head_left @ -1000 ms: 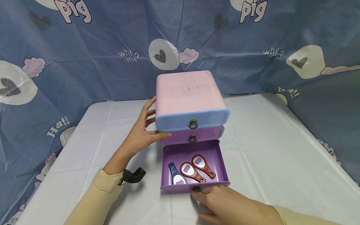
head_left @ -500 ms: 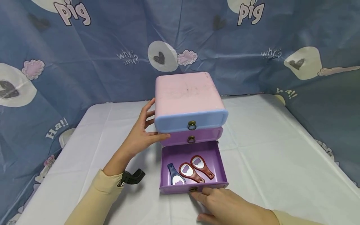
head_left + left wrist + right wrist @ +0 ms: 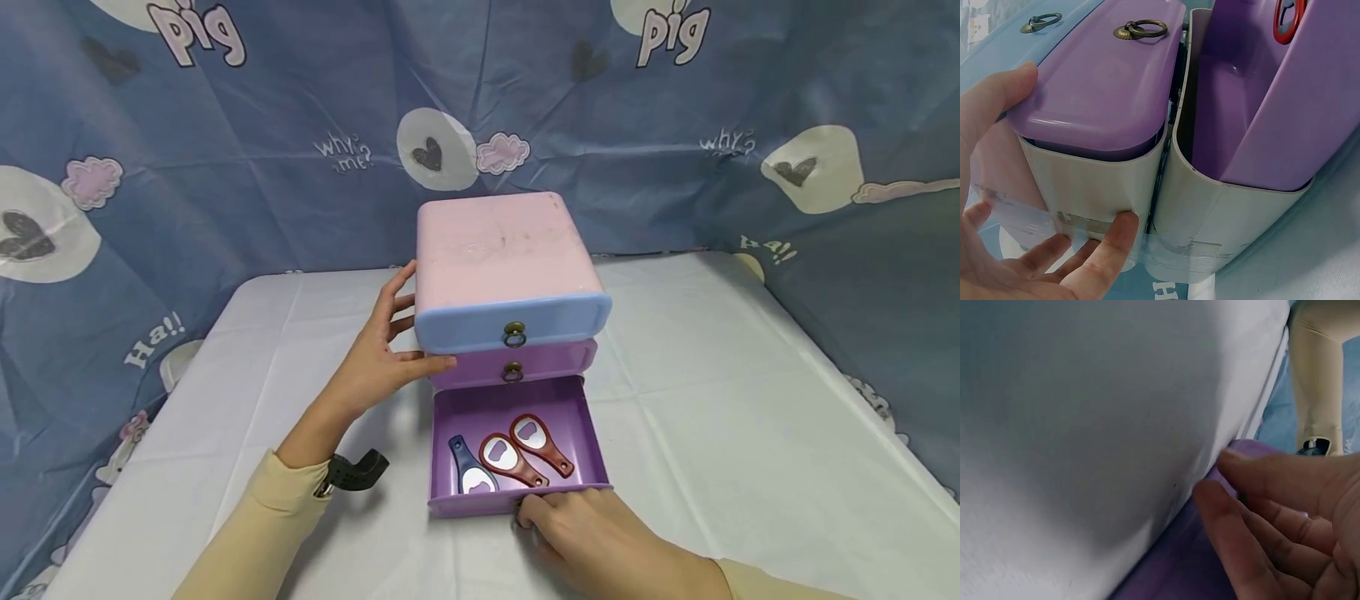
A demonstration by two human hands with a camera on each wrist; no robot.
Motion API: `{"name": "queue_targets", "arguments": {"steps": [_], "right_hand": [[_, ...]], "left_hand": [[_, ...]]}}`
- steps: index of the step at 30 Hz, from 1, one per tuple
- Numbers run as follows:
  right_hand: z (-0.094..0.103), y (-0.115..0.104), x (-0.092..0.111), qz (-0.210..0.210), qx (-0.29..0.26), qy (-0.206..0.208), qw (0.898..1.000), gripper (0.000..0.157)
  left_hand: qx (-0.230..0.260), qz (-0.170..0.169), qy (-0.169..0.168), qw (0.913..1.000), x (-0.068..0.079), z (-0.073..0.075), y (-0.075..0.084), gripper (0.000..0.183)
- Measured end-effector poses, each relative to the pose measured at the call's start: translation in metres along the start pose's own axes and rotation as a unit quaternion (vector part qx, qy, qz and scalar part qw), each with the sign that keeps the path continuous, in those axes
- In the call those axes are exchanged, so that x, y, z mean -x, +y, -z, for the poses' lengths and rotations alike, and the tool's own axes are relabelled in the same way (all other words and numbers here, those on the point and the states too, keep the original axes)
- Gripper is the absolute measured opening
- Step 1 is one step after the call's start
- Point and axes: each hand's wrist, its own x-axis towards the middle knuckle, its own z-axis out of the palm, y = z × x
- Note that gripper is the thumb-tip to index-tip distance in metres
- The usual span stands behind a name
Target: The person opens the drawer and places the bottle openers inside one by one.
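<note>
In the head view, a small chest of drawers with a pink top (image 3: 502, 242) stands at mid-table, its bottom purple drawer (image 3: 480, 505) pulled out. Inside that drawer lie two red bottle openers (image 3: 501, 454) (image 3: 542, 443) and one blue bottle opener (image 3: 467, 460). My left hand (image 3: 375, 358) rests on the chest's left side, thumb (image 3: 1013, 87) at the drawer fronts and fingers spread on the side wall. At the front of the open drawer, my right hand (image 3: 592, 533) has curled fingers at the ring handle (image 3: 517, 518); thumb and forefinger nearly meet in the right wrist view.
Above the open drawer are a shut purple drawer (image 3: 547, 360) and a shut blue one (image 3: 465, 327), each with a brass ring. A white cloth (image 3: 720, 417) covers the table. A blue printed curtain (image 3: 300, 100) hangs behind and at the sides.
My right hand's forefinger, stretched toward the handle before, is now curled at it, and its thumb has tucked out of sight. The left hand, drawer and bottle openers stay put.
</note>
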Motion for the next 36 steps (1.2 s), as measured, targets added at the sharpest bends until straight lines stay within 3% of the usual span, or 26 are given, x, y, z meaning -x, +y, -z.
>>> {"name": "queue_targets", "arguments": {"steps": [2, 5, 13, 21, 36], "right_hand": [[-0.004, 0.0, 0.0, 0.007, 0.043, 0.059, 0.997, 0.033], [-0.005, 0.001, -0.001, 0.004, 0.062, 0.087, 0.994, 0.037], [0.004, 0.01, -0.005, -0.018, 0.002, 0.04, 0.999, 0.03], [0.012, 0.022, -0.014, -0.045, -0.07, 0.011, 0.996, 0.028], [0.006, 0.057, -0.054, -0.067, -0.087, -0.019, 0.994, 0.02]], "left_hand": [[0.0, 0.0, 0.0, 1.0, 0.0, 0.0, 0.0, 0.126], [0.001, -0.001, 0.0, 1.0, 0.0, 0.001, -0.001, 0.125], [0.0, 0.006, 0.003, 1.0, -0.001, 0.001, 0.001, 0.125], [0.003, 0.01, 0.002, 0.9999, 0.0, 0.0, 0.003, 0.125], [-0.011, 0.019, -0.002, 0.9998, -0.002, 0.0, -0.002, 0.126]]}}
